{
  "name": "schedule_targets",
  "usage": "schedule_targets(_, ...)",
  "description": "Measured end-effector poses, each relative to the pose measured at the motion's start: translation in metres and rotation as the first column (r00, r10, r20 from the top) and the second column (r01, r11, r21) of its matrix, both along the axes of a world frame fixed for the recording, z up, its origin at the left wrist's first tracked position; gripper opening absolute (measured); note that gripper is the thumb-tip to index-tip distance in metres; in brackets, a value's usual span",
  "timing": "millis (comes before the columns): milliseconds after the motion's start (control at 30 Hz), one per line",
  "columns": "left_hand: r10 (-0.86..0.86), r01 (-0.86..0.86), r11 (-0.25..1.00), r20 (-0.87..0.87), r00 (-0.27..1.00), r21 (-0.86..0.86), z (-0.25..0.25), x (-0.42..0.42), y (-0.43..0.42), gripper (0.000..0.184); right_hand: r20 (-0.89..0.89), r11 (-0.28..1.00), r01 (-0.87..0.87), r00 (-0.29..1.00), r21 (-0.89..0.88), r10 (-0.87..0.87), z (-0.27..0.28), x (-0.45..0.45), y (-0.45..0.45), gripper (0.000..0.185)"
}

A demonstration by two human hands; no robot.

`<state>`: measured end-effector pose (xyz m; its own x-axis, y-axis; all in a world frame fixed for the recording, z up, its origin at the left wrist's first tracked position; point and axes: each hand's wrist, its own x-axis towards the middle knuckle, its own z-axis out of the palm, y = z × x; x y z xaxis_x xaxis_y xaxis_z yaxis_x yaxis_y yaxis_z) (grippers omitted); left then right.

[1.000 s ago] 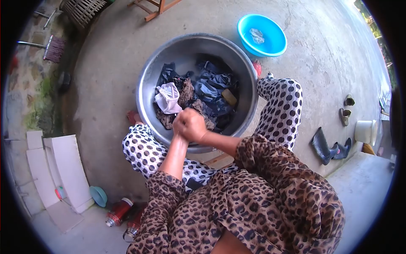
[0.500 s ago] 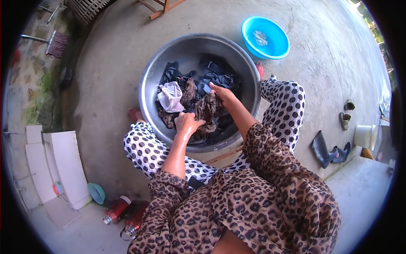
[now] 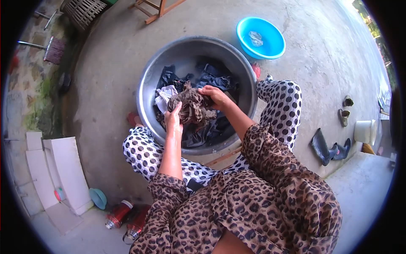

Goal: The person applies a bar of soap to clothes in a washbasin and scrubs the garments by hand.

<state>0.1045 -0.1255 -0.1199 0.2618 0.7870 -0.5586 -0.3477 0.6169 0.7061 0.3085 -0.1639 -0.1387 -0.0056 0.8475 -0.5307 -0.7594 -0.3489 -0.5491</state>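
Note:
A bunched brown patterned cloth (image 3: 192, 108) is gripped between my two hands above the large metal basin (image 3: 148, 74). My left hand (image 3: 174, 119) holds its left side, and my right hand (image 3: 215, 97) holds its upper right side. Beneath and around it lie wet dark blue clothes (image 3: 215, 79). A white cloth (image 3: 164, 98) rests to the left, partly covered by the brown one. The yellowish block seen earlier is mostly hidden behind my right hand and wrist.
A blue plastic basin (image 3: 270, 40) with a small pale item stands beyond the metal basin. Wooden legs (image 3: 160, 9) are at the top. Red flasks (image 3: 119, 213) stand lower left; dark boots (image 3: 323, 147) and a white bucket (image 3: 365, 131) are at right.
My hands were pressed together over the basin, then parted and reached into the clothes. Now they have gathered the brown cloth and lifted it, partly covering the white cloth.

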Motion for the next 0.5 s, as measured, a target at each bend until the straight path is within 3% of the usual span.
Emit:
schedule_targets(33, 0.031, -0.031, 0.999, 0.013, 0.999, -0.018, -0.009, -0.001, 0.000, 0.045, -0.018, 0.986, 0.156, 0.988, 0.061, -0.156, -0.023, -0.004, 0.002, 0.011)
schedule_targets(67, 0.033, -0.032, 0.999, 0.015, 0.999, -0.018, -0.022, -0.002, 0.001, 0.045, 0.090, 0.984, 0.174, 0.981, -0.048, -0.169, -0.019, -0.010, 0.001, 0.007)
schedule_targets(100, 0.092, -0.091, 0.993, 0.022, 0.995, -0.070, -0.035, -0.005, 0.003, 0.045, 0.549, 0.991, 0.129, 0.825, 0.047, -0.133, -0.017, -0.025, 0.001, 0.006)
schedule_targets(133, 0.151, -0.147, 0.982, 0.026, 0.988, -0.123, -0.046, -0.008, 0.004, 0.046, 0.877, 0.993, 0.044, 0.466, 0.109, -0.117, -0.017, -0.043, 0.001, 0.007)
schedule_targets(167, 0.159, -0.127, 0.955, 0.103, 0.982, -0.268, -0.052, -0.013, 0.006, 0.049, 0.926, 0.965, -0.097, 0.319, 0.243, -0.201, 0.003, -0.061, -0.004, 0.012)
schedule_targets(200, 0.110, -0.074, 0.960, 0.122, 0.986, -0.272, -0.064, -0.024, 0.007, 0.051, 0.936, 0.904, -0.255, 0.176, 0.343, -0.305, 0.037, -0.079, -0.011, 0.017)
schedule_targets(233, 0.068, -0.011, 0.968, 0.220, 0.973, -0.250, -0.070, -0.031, 0.004, 0.050, 0.946, 0.887, -0.333, 0.173, 0.319, -0.275, 0.074, -0.096, -0.023, 0.017)
schedule_targets(267, 0.021, 0.067, 0.980, 0.429, 0.903, -0.190, -0.069, -0.035, -0.003, 0.049, 0.954, 0.863, -0.409, 0.168, 0.296, -0.247, 0.098, -0.114, -0.035, 0.018)
schedule_targets(333, -0.074, 0.184, 0.979, 0.697, 0.713, -0.084, -0.063, -0.034, -0.018, 0.048, 0.963, 0.769, -0.592, 0.046, 0.242, -0.267, 0.096, -0.142, -0.050, 0.017)
schedule_targets(367, -0.090, 0.209, 0.975, 0.732, 0.675, -0.072, -0.060, -0.029, -0.026, 0.047, 0.941, 0.803, -0.538, -0.049, 0.258, -0.335, 0.090, -0.143, -0.049, 0.015)
schedule_targets(400, -0.064, 0.205, 0.970, 0.678, 0.732, -0.130, -0.057, -0.019, -0.030, 0.046, 0.949, 0.843, -0.458, 0.001, 0.281, -0.316, 0.073, -0.137, -0.042, 0.011)
schedule_targets(467, 0.052, 0.088, 0.930, 0.365, 0.930, -0.356, -0.053, 0.001, -0.038, 0.045, 0.971, 0.928, -0.321, -0.078, 0.191, -0.227, 0.036, -0.107, -0.019, 0.016)
schedule_targets(500, 0.076, 0.029, 0.902, 0.225, 0.971, -0.431, -0.050, 0.010, -0.043, 0.044, 0.993, 0.964, -0.250, -0.059, 0.087, -0.105, 0.033, -0.094, -0.015, 0.023)
